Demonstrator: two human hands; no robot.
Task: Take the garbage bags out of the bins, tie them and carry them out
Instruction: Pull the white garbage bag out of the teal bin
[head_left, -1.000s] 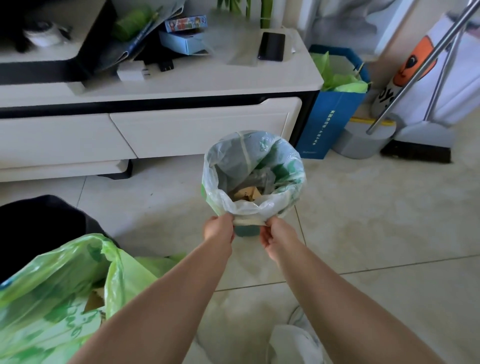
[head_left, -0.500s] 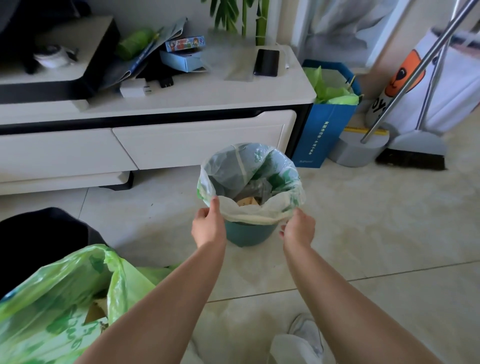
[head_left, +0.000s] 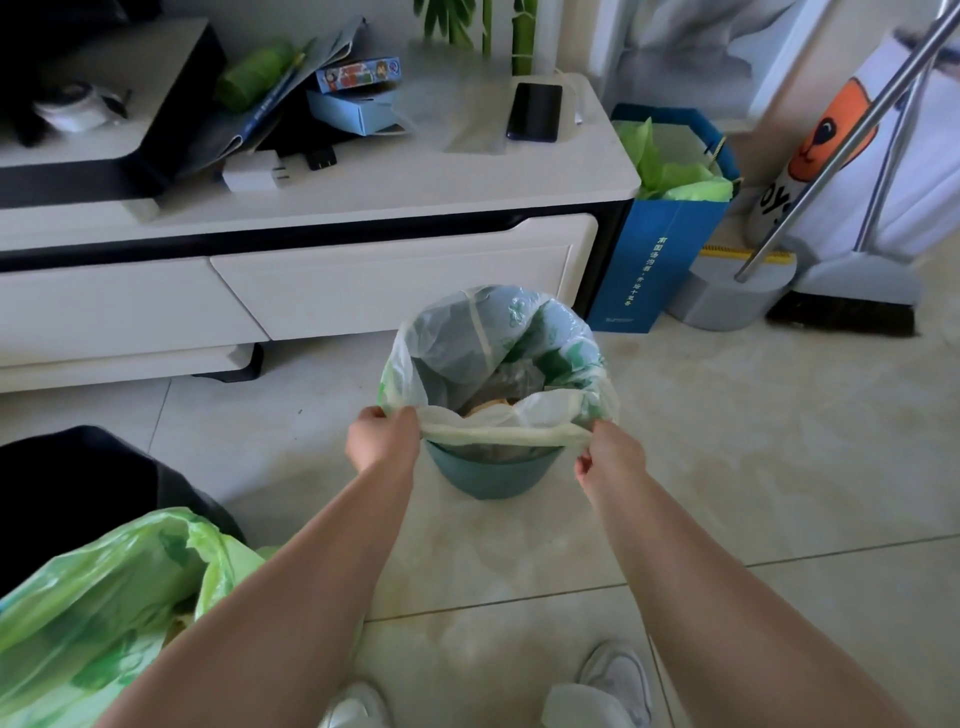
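1. Location: the small teal bin (head_left: 491, 475) stands on the tiled floor (head_left: 753, 467), just in front of the low white desk (head_left: 363, 208). Its garbage bag (head_left: 498, 332) sits inside it with the mouth open, and rubbish is visible at the bottom.
2. Hands: the left hand (head_left: 382, 439) pinches the near rim of the bag on its left side, and the right hand (head_left: 610, 457) pinches the same rim on its right. Both are clamped on the plastic. The rim is stretched taut between them, clear of the bin's near lip.
3. Step in hand, as judged: freeing the liner from the bin before lifting it. The far side stands loose and ungathered.
4. Next move calls for bringing the rim together and lifting straight up, so that the thin film does not tear and the light bin does not tip.
5. Also noted: a second green bag (head_left: 104, 597) lies untied at the lower left.
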